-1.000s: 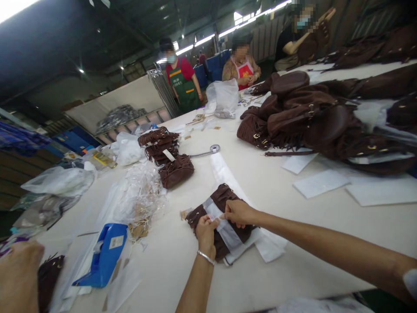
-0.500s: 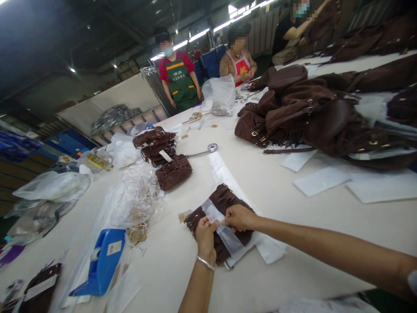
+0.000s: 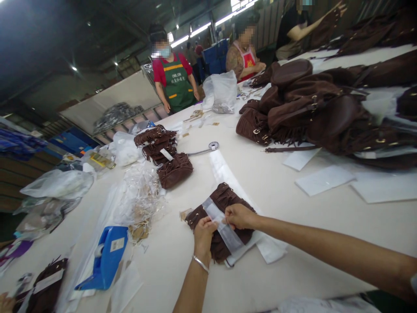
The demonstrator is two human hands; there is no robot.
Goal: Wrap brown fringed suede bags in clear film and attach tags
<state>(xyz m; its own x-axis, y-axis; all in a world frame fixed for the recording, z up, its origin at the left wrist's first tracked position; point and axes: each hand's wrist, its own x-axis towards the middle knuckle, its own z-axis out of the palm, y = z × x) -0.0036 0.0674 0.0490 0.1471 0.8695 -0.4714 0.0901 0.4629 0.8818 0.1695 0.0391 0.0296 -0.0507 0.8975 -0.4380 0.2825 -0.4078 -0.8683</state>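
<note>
A dark brown fringed bag (image 3: 224, 195) lies on the white table before me, with a translucent strip (image 3: 230, 237) wrapped across its middle. My left hand (image 3: 204, 232), with a silver bangle at the wrist, pinches the strip at its left edge, thumb and fingers together. Right beside it my right hand (image 3: 239, 216) has its fingers closed on the same strip, fingertips nearly touching the left thumb. A white sheet (image 3: 269, 248) sticks out from under the bag on the right.
A blue tape dispenser (image 3: 109, 256) stands at the left, near crumpled clear plastic (image 3: 138, 191). Stacked brown bags (image 3: 176, 169) lie beyond, by a rolled tape measure (image 3: 213, 146). A large bag pile (image 3: 293, 108) fills the right. People stand or sit across the table.
Both hands keep their closed grip on the strip, and my left forearm has shifted slightly left. The view has tilted a little. At the lower left edge, another person's fingers now show.
</note>
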